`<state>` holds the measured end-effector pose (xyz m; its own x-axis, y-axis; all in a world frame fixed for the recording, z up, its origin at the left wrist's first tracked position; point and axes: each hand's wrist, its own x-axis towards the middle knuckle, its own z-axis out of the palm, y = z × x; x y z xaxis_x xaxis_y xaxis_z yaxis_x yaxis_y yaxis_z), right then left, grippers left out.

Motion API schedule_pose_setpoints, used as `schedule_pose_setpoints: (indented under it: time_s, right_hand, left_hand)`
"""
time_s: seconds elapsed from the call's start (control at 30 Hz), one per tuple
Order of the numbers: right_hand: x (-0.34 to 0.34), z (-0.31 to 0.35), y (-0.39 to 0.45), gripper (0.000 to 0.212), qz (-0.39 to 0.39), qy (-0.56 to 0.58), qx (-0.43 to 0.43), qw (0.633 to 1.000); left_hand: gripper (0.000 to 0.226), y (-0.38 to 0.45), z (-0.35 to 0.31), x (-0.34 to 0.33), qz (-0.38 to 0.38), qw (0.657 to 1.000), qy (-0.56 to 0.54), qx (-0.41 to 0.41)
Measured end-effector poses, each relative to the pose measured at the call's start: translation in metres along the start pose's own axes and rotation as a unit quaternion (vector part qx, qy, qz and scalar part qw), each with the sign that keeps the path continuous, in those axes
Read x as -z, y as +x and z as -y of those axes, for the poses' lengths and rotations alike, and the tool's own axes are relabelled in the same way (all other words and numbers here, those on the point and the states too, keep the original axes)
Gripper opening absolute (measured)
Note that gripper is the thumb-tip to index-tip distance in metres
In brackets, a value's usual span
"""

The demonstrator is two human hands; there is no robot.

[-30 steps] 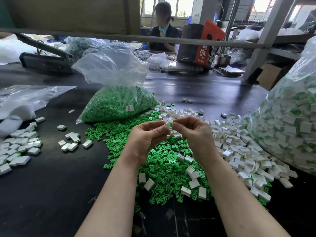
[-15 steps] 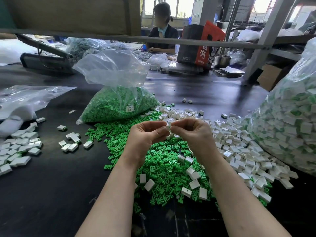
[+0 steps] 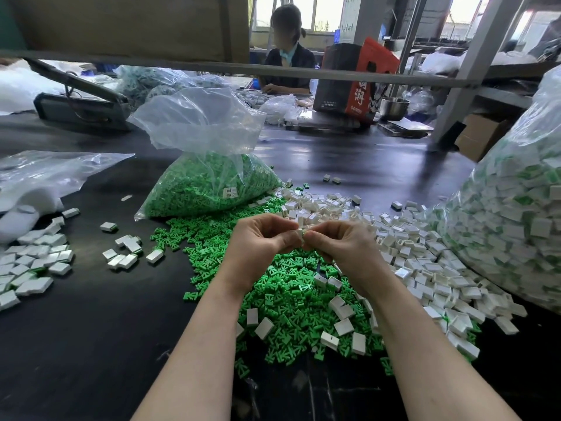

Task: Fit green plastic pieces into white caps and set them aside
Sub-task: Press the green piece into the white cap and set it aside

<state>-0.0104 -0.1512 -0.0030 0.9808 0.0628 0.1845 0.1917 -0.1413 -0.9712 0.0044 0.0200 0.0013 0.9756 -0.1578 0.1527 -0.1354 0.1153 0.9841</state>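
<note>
My left hand [image 3: 258, 241] and my right hand [image 3: 340, 247] meet fingertip to fingertip above the table, both pinching one small white cap [image 3: 301, 233]; any green piece in it is hidden by my fingers. Below them lies a heap of loose green plastic pieces [image 3: 285, 287] with a few white caps on it. A spread of loose white caps [image 3: 403, 253] lies to the right. Assembled caps [image 3: 33, 262] lie in a group at the left, with a smaller cluster [image 3: 127, 253] nearer the middle.
A clear bag of green pieces [image 3: 206, 183] stands behind the heap. A large bag of white caps [image 3: 516, 226] fills the right side. Crumpled plastic [image 3: 45, 174] lies at the left. A metal bar [image 3: 273, 69] crosses overhead, and a person [image 3: 288, 53] sits beyond it.
Both hands have stayed together at the same spot over the green heap, with only slight finger movement on the cap. Nothing else on the table has moved.
</note>
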Motion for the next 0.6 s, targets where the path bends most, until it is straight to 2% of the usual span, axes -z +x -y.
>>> schedule_pose_setpoints:
  time_s: [0.2, 0.37, 0.6]
  right_hand:
    - [-0.0003, 0.0002, -0.0017, 0.002, 0.006, -0.023, -0.01, 1.0]
    - [-0.0009, 0.0008, -0.0032, 0.009, 0.006, -0.051, -0.003, 0.999]
    - [0.0003, 0.0007, -0.0032, 0.006, 0.013, -0.057, -0.003, 0.998]
  left_hand:
    - [0.014, -0.001, 0.0032, 0.002, 0.02, 0.998, 0.051, -0.007]
    - [0.019, -0.0006, 0.006, 0.0022, 0.023, 0.998, 0.058, -0.006]
    - [0.024, -0.001, 0.0063, 0.0027, 0.032, 0.997, 0.067, -0.006]
